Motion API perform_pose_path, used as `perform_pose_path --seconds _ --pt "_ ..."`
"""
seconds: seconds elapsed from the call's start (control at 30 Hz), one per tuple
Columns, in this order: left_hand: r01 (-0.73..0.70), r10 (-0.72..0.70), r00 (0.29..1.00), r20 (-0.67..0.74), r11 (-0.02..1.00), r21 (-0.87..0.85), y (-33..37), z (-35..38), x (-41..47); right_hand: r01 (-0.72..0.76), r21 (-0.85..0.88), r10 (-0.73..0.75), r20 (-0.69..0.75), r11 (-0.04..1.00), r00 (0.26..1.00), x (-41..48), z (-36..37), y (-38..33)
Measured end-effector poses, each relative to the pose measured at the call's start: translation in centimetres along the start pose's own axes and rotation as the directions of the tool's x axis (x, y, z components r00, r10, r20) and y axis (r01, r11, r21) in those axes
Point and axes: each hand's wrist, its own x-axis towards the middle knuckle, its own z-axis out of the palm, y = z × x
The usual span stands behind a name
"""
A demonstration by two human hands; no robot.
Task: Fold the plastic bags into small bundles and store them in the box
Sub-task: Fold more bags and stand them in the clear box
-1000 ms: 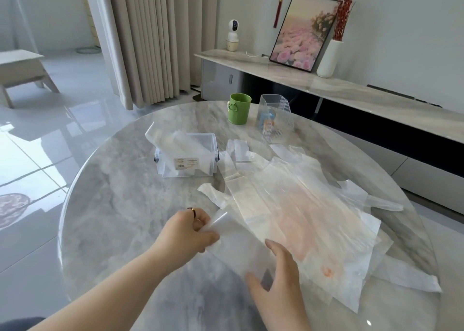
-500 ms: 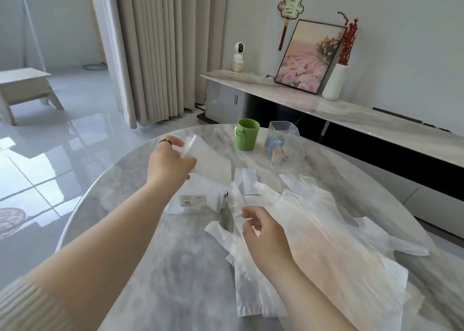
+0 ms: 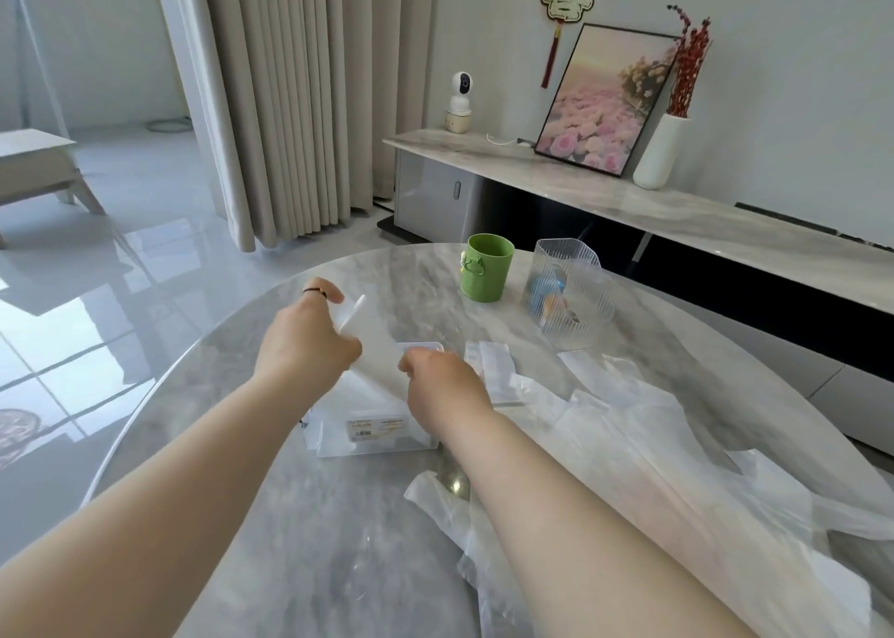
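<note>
Marble-topped and round, the table (image 3: 271, 516) fills the head view, with a curtain and a long stone shelf beyond it.

The clear box (image 3: 387, 444) sits near the table's centre. A loose heap of plastic bags (image 3: 667, 449) spreads from 3 to 5 o'clock of it, and two flattened strips (image 3: 493, 371) lie just beside it at 2 o'clock. A green cup (image 3: 486, 274) and a ribbed clear holder (image 3: 573, 294) stand toward 12 and 1 o'clock.

The folded bag (image 3: 375, 354) hangs directly over the box. The left hand (image 3: 305, 342) grips its upper left edge, fingers (image 3: 331, 295) curled round the plastic. The right hand (image 3: 445, 386) meets the bag's right edge at 3 o'clock with its fingers bent inward. They seem to pinch the film, though the fingertips are partly hidden.

The step looks like stowing this bundle. To do it well, both hands should keep the folds pressed flat and lower the bag inside the rim. Slippery film springs open easily, so let go only once it lies against the bottom or a wall. The bag is not yet a tight bundle, so another fold may help.
</note>
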Motion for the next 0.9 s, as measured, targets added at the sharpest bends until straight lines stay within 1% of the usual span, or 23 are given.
perform_pose_path --seconds 0.1,0.2,0.27,0.33,0.4,0.43,0.47,0.5,0.53,0.6,0.63,0.67,0.7,0.83,0.9 --pt "-0.027 0.016 0.998 0.063 0.984 0.177 0.3 1.9 0.1 0.008 -0.149 -0.001 0.046 0.989 0.999 0.4 0.0 -0.5" --pt "-0.07 0.048 0.997 0.066 0.92 0.386 0.4 3.7 0.2 0.009 -0.234 0.012 0.087 0.972 0.996 1.3 0.1 -0.8" --pt "-0.073 0.061 0.997 0.042 0.906 0.418 0.2 3.8 0.3 0.014 -0.274 0.018 0.113 0.962 0.993 2.1 0.7 -0.7" --pt "-0.085 0.094 0.996 -0.002 0.913 0.4 -0.3 3.3 0.1 -0.021 -0.261 0.058 0.136 0.965 0.989 2.9 1.1 -0.9" --pt "-0.1 0.139 0.988 -0.07 0.913 0.396 -1.1 2.6 -0.2 -0.049 -0.283 0.117 0.228 0.958 0.967 3.3 0.9 -1.3" --pt "-0.075 0.125 0.985 -0.115 0.928 0.365 -1.7 2.2 -0.2 -0.043 -0.302 0.129 0.272 0.952 0.954 3.4 0.9 -1.5" --pt "-0.034 0.083 0.986 -0.145 0.95 0.311 -2.3 1.7 -0.2 -0.031 -0.296 0.127 0.312 0.955 0.942 3.5 0.8 -1.7" --pt "0.012 0.024 0.989 -0.146 0.971 0.24 -2.7 1.4 -0.2 -0.02 -0.258 0.111 0.343 0.966 0.933 3.5 0.8 -1.8" --pt "0.06 -0.043 0.992 -0.119 0.987 0.147 -3.1 1.1 -0.2 -0.001 -0.193 0.072 0.363 0.981 0.929 3.4 0.8 -1.9" --pt "0.141 -0.143 0.989 -0.025 0.989 -0.054 -3.3 1.0 -0.3 -0.016 -0.001 0.015 0.361 1.0 0.932 3.1 0.9 -2.1" --pt "0.159 -0.161 0.987 -0.001 0.981 -0.114 -3.4 1.2 -0.3 -0.038 0.08 0.007 0.359 0.996 0.933 2.9 0.9 -2.2" --pt "0.158 -0.159 0.987 0.007 0.978 -0.138 -3.4 1.3 -0.3 -0.053 0.13 0.005 0.348 0.99 0.937 2.9 0.9 -2.3" --pt "0.145 -0.146 0.989 0.009 0.979 -0.14 -3.3 1.5 -0.2 -0.052 0.142 0.004 0.322 0.988 0.947 2.8 0.9 -2.4" --pt "0.079 -0.079 0.997 0.001 0.996 -0.051 -3.6 1.6 -0.1 -0.013 0.017 0.009 0.222 1.0 0.975 2.7 1.0 -1.7" --pt "0.071 -0.072 0.997 -0.013 0.996 -0.05 -3.7 1.4 -0.5 -0.023 0.011 0.021 0.184 1.0 0.983 2.2 1.0 -0.8"
